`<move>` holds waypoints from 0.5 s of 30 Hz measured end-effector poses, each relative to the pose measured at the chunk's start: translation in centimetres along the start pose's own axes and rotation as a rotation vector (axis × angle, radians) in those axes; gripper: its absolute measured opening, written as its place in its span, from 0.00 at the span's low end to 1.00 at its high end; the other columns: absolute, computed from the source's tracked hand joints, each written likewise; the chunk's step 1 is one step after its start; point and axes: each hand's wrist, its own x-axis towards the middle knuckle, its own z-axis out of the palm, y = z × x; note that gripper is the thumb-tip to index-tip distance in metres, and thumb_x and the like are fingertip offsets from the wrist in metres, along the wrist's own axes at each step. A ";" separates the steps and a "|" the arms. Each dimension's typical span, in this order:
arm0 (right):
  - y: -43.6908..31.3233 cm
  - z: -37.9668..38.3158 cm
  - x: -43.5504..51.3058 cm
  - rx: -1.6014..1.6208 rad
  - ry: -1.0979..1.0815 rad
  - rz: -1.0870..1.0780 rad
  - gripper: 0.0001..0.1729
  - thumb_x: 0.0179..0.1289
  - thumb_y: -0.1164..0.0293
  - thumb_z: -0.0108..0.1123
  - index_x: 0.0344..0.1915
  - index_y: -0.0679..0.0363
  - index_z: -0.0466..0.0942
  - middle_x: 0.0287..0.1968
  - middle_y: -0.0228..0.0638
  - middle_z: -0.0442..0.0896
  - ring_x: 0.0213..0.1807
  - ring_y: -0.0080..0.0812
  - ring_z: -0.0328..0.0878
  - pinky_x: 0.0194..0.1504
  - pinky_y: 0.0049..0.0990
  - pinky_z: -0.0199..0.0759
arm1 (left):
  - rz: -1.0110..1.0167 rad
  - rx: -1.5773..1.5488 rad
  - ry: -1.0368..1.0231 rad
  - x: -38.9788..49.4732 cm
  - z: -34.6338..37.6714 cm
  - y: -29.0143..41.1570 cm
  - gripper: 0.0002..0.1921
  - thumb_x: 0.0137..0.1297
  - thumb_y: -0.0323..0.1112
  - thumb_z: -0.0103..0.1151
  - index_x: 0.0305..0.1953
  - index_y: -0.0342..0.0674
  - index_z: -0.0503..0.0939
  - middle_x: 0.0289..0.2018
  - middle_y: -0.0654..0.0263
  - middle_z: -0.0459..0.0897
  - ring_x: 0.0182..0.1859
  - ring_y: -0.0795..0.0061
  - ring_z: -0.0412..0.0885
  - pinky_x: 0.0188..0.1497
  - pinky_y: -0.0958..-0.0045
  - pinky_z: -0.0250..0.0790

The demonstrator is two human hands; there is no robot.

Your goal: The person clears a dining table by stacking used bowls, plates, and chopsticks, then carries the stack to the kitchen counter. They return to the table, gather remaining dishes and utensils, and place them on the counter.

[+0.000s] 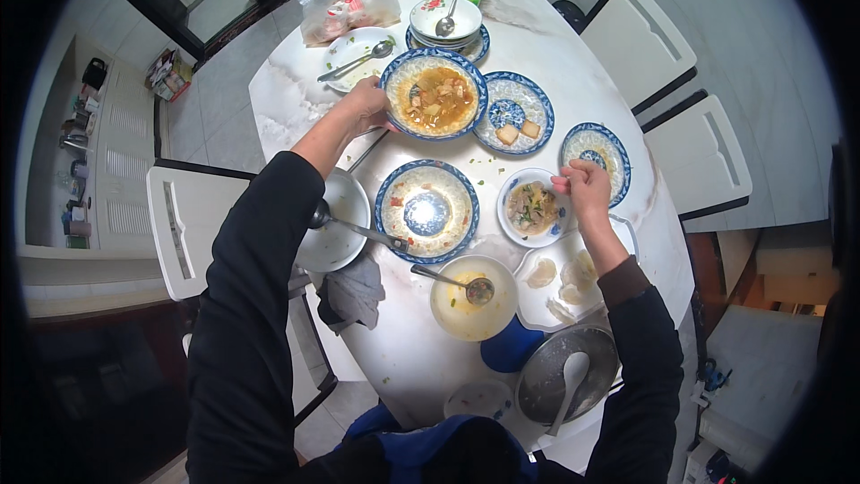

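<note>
My left hand (368,106) grips the rim of a blue-rimmed dish of brown stew (440,97), which overlaps a plate with two pale food pieces (517,114). My right hand (583,185) is above the table between a small bowl of meat and greens (531,207) and a blue-rimmed plate (615,161); its fingers are partly bent, and whether they touch anything cannot be told. Between my forearms lies a nearly bare blue-rimmed plate (426,242). Nearer me is a cream bowl (457,323) with a metal spoon (479,291) in it.
Dumplings lie on a white tray (628,235) at the right, above a metal pot (537,383) with a white ladle (571,376). A white bowl (336,259) and a grey cloth (359,289) are at left. Stacked bowls (447,13), a plastic bag (353,7) and chairs (638,33) stand farther off.
</note>
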 end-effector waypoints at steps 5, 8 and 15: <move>0.4 -1.6 -1.6 0.080 -0.007 0.004 0.14 0.66 0.82 0.39 0.47 0.77 0.69 0.41 0.51 0.80 0.33 0.34 0.83 0.34 0.25 0.80 | 0.005 0.086 0.001 1.3 0.9 1.5 0.26 0.51 0.12 0.48 0.54 0.32 0.60 0.39 0.46 0.77 0.32 0.51 0.83 0.28 0.54 0.82; 0.8 -3.0 -2.9 0.109 -0.008 0.039 0.13 0.66 0.82 0.39 0.47 0.76 0.69 0.40 0.51 0.80 0.33 0.34 0.83 0.34 0.24 0.80 | 0.038 0.125 0.000 1.8 1.7 2.5 0.24 0.53 0.15 0.46 0.54 0.33 0.60 0.40 0.47 0.75 0.33 0.51 0.83 0.28 0.55 0.82; 2.6 -6.5 -5.3 0.183 0.001 0.093 0.12 0.65 0.80 0.42 0.46 0.73 0.71 0.37 0.47 0.82 0.33 0.32 0.83 0.34 0.26 0.79 | 0.209 0.370 -0.062 1.8 6.3 5.5 0.20 0.58 0.22 0.47 0.52 0.31 0.60 0.42 0.50 0.73 0.37 0.57 0.82 0.24 0.58 0.82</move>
